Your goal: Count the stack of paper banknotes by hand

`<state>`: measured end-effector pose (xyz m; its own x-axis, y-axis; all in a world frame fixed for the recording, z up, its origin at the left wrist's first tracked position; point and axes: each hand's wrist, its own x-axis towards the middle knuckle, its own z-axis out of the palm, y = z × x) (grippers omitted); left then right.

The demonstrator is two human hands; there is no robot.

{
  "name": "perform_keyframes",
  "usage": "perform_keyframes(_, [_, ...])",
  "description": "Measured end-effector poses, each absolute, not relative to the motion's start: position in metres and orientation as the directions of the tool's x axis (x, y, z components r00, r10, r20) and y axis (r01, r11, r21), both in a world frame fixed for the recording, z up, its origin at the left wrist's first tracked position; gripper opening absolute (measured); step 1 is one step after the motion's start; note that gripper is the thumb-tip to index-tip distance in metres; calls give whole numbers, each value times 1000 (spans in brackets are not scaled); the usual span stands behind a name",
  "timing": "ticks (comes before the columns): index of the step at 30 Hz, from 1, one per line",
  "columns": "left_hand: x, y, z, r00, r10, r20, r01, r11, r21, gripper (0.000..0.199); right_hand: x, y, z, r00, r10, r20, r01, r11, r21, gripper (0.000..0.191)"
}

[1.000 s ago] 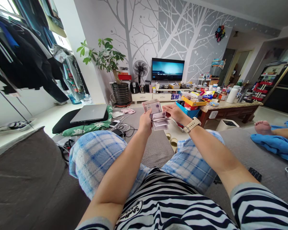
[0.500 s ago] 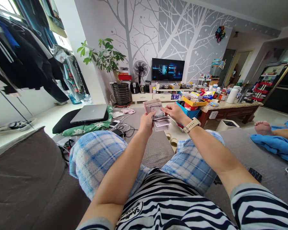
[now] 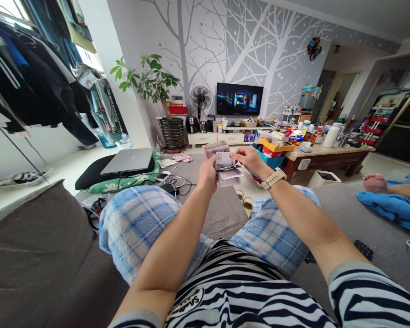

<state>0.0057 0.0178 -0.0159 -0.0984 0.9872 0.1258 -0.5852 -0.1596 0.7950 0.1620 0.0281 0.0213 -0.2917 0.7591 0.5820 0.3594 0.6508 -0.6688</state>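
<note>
A fanned stack of pinkish-purple banknotes [image 3: 224,159] is held up in front of me, above the grey sofa seat. My left hand [image 3: 209,174] is closed around its left side, with the thumb on the face of the notes. At the right edge, my right hand [image 3: 248,159] pinches a banknote between thumb and fingers. Several notes hang below the upper ones, spread apart. A light-strapped watch [image 3: 273,178] is on my right wrist. Behind the fingers, the far part of the stack is partly hidden.
On the left, a closed laptop [image 3: 128,161] lies on a green cushion [image 3: 105,186], beside tangled white and black cables [image 3: 179,182]. A cluttered coffee table [image 3: 314,155] stands ahead right. Another person's foot [image 3: 375,183] rests near a blue cloth [image 3: 389,205] on the right.
The front banknote has shifted slightly, and its face shows differently between my hands. My hands stay in nearly the same place. The picture on the television has changed.
</note>
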Motion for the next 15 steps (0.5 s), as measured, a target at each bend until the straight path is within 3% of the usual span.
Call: perform_keyframes(15, [6,23,-17,-123,987,107,-578,-159,801,28,158,22,24,-363,739,567,139,645,-751,29])
